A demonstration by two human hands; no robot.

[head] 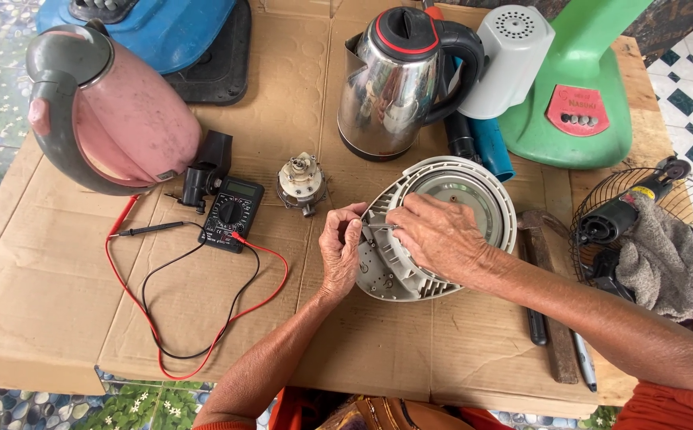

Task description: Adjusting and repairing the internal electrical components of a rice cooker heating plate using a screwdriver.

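A big sheet of brown cardboard (203, 318) covers the table, likely to keep it clean. On it stand a pink kettle (111, 111) and a shiny steel kettle (386, 87). In front of the person lies a round grey kettle base (442, 231), turned upside down so its inside shows. It is a bit egg-shaped, and its long way runs from near-left to far-right. The right hand (442, 235) rests on top, fingers pressed together, pinching something thin I cannot make out. The left hand (340, 247) pinches the base's left edge to steady it. A small black meter (231, 213) waits nearby.
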